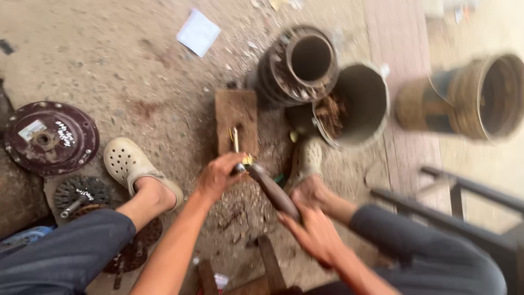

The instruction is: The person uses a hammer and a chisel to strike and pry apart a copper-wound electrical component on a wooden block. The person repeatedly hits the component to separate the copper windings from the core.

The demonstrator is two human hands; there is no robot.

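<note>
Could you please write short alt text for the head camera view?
Seated person's right hand grips a dark tool handle while the left hand steadies a brass piece on a wooden block; metal drums stand behind.

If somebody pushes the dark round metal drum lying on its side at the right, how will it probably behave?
The dark round metal drum would probably roll, since it lies on its curved wall. It looks thick and rusty, so likely heavy and stiff. Its rough surface seems unlikely to slip on the concrete floor.
</note>
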